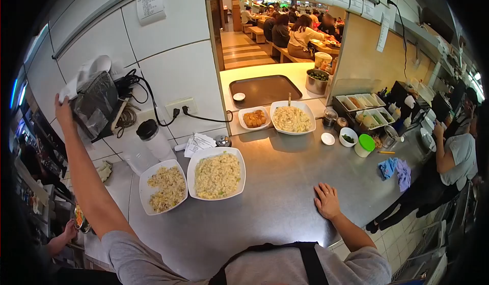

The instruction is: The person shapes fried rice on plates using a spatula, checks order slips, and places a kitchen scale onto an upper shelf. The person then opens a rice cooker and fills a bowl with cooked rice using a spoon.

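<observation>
My left hand (pixel 63 107) is raised at the far left, its fingers closed on white receipt paper (pixel 76 85) beside a plastic-wrapped printer (pixel 96 101). My right hand (pixel 327 200) lies on the steel counter (pixel 275 208) with its fingers spread, holding nothing. Two white bowls of fried rice (pixel 168 187) (pixel 218 174) stand side by side left of centre. Behind them lie printed slips (pixel 198 144). At the serving window sit a white dish of orange-brown food (pixel 254 118) and a larger white bowl of pale food (pixel 292 119) with a spoon handle sticking up.
A brown tray (pixel 265 90) holds a small white cup in the window. To the right are a pot (pixel 317 82), a green-lidded tub (pixel 364 145), ingredient trays (pixel 361 101) and blue and purple cloths (pixel 395 171). Co-workers stand at far right (pixel 456 155) and left (pixel 61 238).
</observation>
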The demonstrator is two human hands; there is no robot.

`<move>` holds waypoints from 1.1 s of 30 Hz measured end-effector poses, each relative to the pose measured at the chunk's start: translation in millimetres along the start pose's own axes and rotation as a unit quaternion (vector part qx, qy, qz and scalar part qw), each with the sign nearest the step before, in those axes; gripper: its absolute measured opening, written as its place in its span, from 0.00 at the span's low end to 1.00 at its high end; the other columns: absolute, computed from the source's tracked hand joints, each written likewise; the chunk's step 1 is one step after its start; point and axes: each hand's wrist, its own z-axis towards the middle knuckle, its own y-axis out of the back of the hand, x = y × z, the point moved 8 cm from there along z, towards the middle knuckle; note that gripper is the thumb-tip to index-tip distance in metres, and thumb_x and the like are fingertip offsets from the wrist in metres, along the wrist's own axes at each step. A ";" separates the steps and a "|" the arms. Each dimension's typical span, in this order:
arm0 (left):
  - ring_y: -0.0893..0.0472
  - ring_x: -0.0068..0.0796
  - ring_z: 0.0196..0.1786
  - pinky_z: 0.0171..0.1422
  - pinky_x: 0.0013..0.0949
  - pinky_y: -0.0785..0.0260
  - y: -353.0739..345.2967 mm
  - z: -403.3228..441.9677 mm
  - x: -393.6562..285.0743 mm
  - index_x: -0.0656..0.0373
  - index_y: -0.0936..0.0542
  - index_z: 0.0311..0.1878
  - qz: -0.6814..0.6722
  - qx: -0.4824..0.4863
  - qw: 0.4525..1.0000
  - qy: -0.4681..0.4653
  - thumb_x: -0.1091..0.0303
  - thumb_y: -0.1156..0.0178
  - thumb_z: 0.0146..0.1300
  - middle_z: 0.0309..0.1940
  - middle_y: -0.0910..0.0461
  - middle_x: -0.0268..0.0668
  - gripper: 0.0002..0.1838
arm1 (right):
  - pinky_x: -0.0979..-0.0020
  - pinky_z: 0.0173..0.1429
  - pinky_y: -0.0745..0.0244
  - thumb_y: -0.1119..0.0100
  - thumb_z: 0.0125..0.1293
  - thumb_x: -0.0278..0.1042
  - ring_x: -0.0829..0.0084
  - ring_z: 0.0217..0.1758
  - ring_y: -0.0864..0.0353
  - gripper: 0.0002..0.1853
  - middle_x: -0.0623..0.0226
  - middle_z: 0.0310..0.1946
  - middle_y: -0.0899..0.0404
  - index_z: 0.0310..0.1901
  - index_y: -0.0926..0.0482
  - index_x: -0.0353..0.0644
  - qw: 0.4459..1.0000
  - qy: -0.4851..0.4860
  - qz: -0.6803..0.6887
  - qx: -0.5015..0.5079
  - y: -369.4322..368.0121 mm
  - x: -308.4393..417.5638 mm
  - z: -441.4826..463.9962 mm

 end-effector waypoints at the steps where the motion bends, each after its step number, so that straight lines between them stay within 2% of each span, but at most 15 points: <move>1: 0.25 0.36 0.52 0.55 0.35 0.34 8.3 -14.2 -1.8 0.63 0.34 0.62 -0.119 -0.026 0.992 0.019 0.64 0.45 0.63 0.53 0.27 0.46 0.25 | 0.47 0.67 0.48 0.46 0.59 0.40 0.56 0.65 0.40 0.25 0.58 0.61 0.34 0.59 0.31 0.47 1.000 -0.001 0.004 -0.005 1.2 0.4 0.7; 5: 0.26 0.25 0.45 0.46 0.27 0.33 11.7 -111.6 -13.5 0.66 0.31 0.58 -0.501 -0.020 0.858 0.109 0.72 0.40 0.61 0.47 0.25 0.37 0.23 | 0.50 0.63 0.41 0.44 0.57 0.38 0.54 0.60 0.34 0.23 0.56 0.57 0.31 0.56 0.28 0.45 0.996 -0.059 0.014 -0.072 -4.2 -0.3 5.9; 7: 0.27 0.25 0.45 0.47 0.28 0.33 6.6 -206.8 -6.5 0.65 0.31 0.57 -0.450 0.026 0.879 0.155 0.73 0.43 0.63 0.45 0.25 0.36 0.20 | 0.57 0.57 0.33 0.42 0.55 0.34 0.58 0.55 0.29 0.22 0.54 0.54 0.30 0.54 0.27 0.43 0.987 -0.024 0.155 -0.034 -18.1 20.8 23.5; 9: 0.28 0.27 0.49 0.54 0.31 0.33 -1.3 -343.2 -40.2 0.64 0.31 0.56 -0.400 0.054 0.882 0.242 0.74 0.45 0.63 0.49 0.27 0.38 0.18 | 0.66 0.52 0.29 0.39 0.57 0.34 0.63 0.50 0.25 0.24 0.55 0.52 0.28 0.56 0.29 0.42 0.870 -0.114 0.473 0.076 -37.0 69.7 39.1; 11: 0.32 0.33 0.61 0.67 0.36 0.39 -14.1 -459.7 -71.8 0.66 0.36 0.62 -0.436 0.137 0.833 0.311 0.79 0.48 0.63 0.58 0.31 0.42 0.23 | 0.69 0.52 0.29 0.39 0.60 0.38 0.67 0.47 0.25 0.25 0.61 0.50 0.25 0.58 0.31 0.41 0.823 -0.007 0.558 0.104 -9.5 144.6 51.3; 13: 0.28 0.31 0.58 0.65 0.34 0.37 -9.2 -560.5 -87.0 0.68 0.34 0.60 -0.359 0.164 0.840 0.373 0.82 0.48 0.62 0.57 0.30 0.42 0.22 | 0.70 0.55 0.30 0.44 0.65 0.35 0.72 0.52 0.27 0.26 0.63 0.55 0.29 0.64 0.37 0.45 0.711 0.059 0.678 0.174 11.2 202.3 56.5; 16: 0.26 0.28 0.51 0.57 0.33 0.33 2.7 -675.8 -97.6 0.67 0.30 0.55 -0.262 0.333 0.806 0.414 0.74 0.42 0.60 0.52 0.26 0.41 0.20 | 0.71 0.53 0.29 0.44 0.65 0.36 0.74 0.51 0.27 0.22 0.63 0.52 0.25 0.59 0.32 0.43 0.675 0.111 0.680 0.264 -3.7 240.5 47.4; 18: 0.26 0.30 0.52 0.57 0.35 0.33 16.4 -733.4 -87.5 0.66 0.31 0.57 -0.246 0.404 0.740 0.478 0.71 0.42 0.61 0.52 0.27 0.41 0.21 | 0.71 0.52 0.29 0.43 0.65 0.36 0.75 0.49 0.25 0.19 0.63 0.47 0.22 0.55 0.28 0.40 0.743 0.163 0.559 0.330 15.1 236.9 37.7; 20: 0.26 0.33 0.55 0.58 0.37 0.32 18.9 -776.1 -86.2 0.62 0.34 0.61 -0.369 0.413 0.645 0.527 0.68 0.44 0.63 0.53 0.27 0.41 0.23 | 0.71 0.50 0.28 0.43 0.65 0.36 0.74 0.43 0.22 0.15 0.64 0.39 0.18 0.48 0.25 0.35 0.765 0.197 0.513 0.337 20.8 225.1 28.1; 23: 0.26 0.34 0.57 0.60 0.41 0.33 20.3 -771.8 -100.0 0.59 0.35 0.62 -0.497 0.229 0.606 0.578 0.58 0.48 0.67 0.54 0.27 0.40 0.24 | 0.72 0.53 0.29 0.43 0.64 0.35 0.74 0.47 0.24 0.17 0.61 0.44 0.20 0.52 0.26 0.36 0.699 0.196 0.534 0.433 12.8 200.4 8.0; 24: 0.27 0.35 0.58 0.62 0.42 0.34 20.1 -748.3 -133.7 0.57 0.35 0.62 -0.523 0.240 0.659 0.484 0.51 0.54 0.69 0.55 0.27 0.37 0.25 | 0.72 0.54 0.30 0.43 0.64 0.35 0.73 0.48 0.24 0.18 0.60 0.45 0.20 0.53 0.27 0.37 0.695 0.197 0.534 0.440 6.6 189.4 4.7; 26: 0.27 0.35 0.57 0.61 0.41 0.33 21.4 -743.3 -130.6 0.58 0.34 0.62 -0.533 0.118 0.666 0.508 0.53 0.51 0.68 0.54 0.27 0.37 0.24 | 0.71 0.56 0.31 0.44 0.64 0.34 0.71 0.51 0.25 0.19 0.58 0.48 0.21 0.56 0.28 0.37 0.687 0.200 0.534 0.451 -8.8 167.3 -1.3; 30: 0.25 0.35 0.55 0.57 0.38 0.31 28.7 -767.2 -76.2 0.61 0.33 0.61 -0.388 0.008 0.746 0.542 0.57 0.45 0.66 0.53 0.26 0.39 0.25 | 0.65 0.60 0.32 0.46 0.63 0.32 0.59 0.53 0.24 0.21 0.54 0.51 0.24 0.57 0.30 0.36 0.791 0.297 0.353 0.401 -21.7 121.7 8.0; 32: 0.23 0.33 0.49 0.53 0.34 0.29 29.0 -770.5 -73.1 0.65 0.32 0.58 -0.315 0.010 0.791 0.525 0.59 0.43 0.65 0.49 0.24 0.40 0.24 | 0.61 0.54 0.29 0.49 0.62 0.32 0.54 0.48 0.22 0.20 0.51 0.47 0.22 0.56 0.28 0.38 0.820 0.378 0.269 0.334 -38.6 93.4 47.9; 33: 0.22 0.32 0.47 0.50 0.32 0.29 27.8 -772.8 -74.0 0.67 0.31 0.57 -0.277 0.009 0.812 0.514 0.60 0.43 0.65 0.47 0.23 0.40 0.24 | 0.59 0.50 0.29 0.50 0.62 0.33 0.54 0.44 0.22 0.18 0.52 0.43 0.22 0.53 0.26 0.39 0.848 0.329 0.202 0.362 -26.6 79.2 87.9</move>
